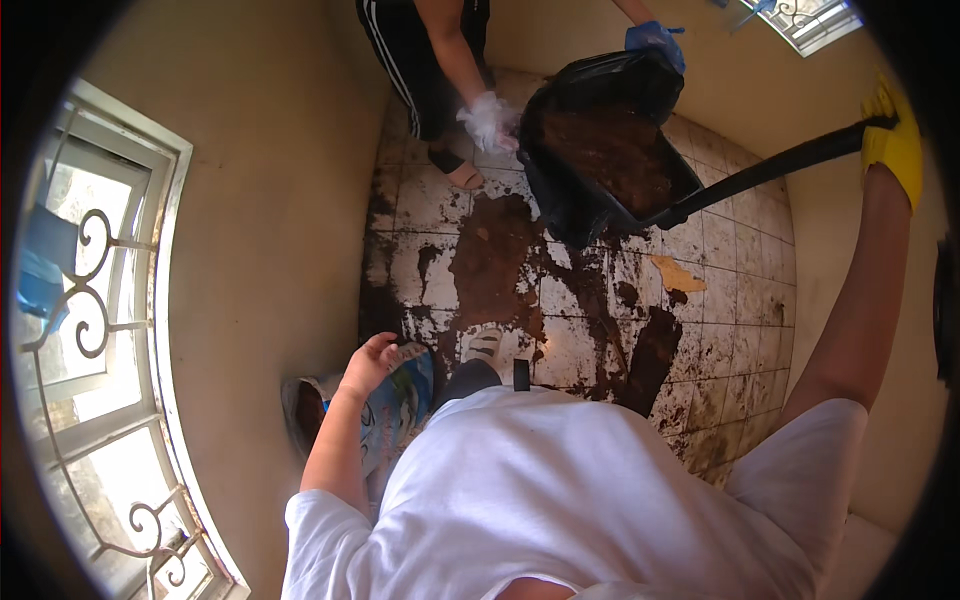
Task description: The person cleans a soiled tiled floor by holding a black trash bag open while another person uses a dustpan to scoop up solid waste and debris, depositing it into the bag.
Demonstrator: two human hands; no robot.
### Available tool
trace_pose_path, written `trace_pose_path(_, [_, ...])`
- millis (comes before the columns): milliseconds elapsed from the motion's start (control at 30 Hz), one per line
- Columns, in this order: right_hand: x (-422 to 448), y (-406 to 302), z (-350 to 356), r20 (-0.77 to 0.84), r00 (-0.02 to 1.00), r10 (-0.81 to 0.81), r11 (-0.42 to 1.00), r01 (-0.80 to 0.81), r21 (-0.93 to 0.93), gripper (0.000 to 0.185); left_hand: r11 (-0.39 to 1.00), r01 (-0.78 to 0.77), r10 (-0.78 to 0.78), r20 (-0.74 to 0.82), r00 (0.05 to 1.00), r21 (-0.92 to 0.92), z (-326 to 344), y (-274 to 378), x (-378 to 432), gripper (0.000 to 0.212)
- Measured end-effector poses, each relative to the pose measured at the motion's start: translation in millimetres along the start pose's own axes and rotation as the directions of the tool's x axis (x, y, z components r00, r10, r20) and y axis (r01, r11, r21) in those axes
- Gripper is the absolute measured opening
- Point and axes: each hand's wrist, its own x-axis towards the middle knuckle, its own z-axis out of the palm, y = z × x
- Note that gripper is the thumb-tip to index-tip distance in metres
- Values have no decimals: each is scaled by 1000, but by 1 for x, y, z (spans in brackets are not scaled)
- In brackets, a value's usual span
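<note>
My right hand (892, 150), in a yellow glove, is closed around the end of a long black handle (787, 155). The handle runs down to a dark pan at the mouth of a black plastic bag (570, 90), and brown dirt (619, 154) lies inside. My left hand (371, 364) is bare and holds nothing, its fingers loosely bent. It hovers over a printed sack (397, 409) at my left side; whether it touches the sack I cannot tell.
Another person's hands, in a blue glove (656, 45) and a clear plastic one (489, 124), hold the bag. Brown dirt (491, 259) covers parts of the white tiled floor (716, 289). A yellowish scrap (677, 274) lies there. A barred window (112, 322) stands left.
</note>
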Motion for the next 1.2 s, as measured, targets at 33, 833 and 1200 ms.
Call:
trace_pose_path(33, [-7, -2, 15, 66, 997, -51, 999, 51, -5, 27, 999, 21, -21, -11, 1000, -30, -1, 1, 6, 28])
trace_pose_path(833, [-179, 284, 143, 935, -140, 327, 476, 878, -35, 38, 870, 322, -379, -91, 921, -372, 72, -115, -63, 27])
trace_pose_path(1200, [-133, 258, 76, 864, 501, 46, 937, 279, -211, 29, 941, 272, -285, -40, 958, -203, 36, -104, -16, 28])
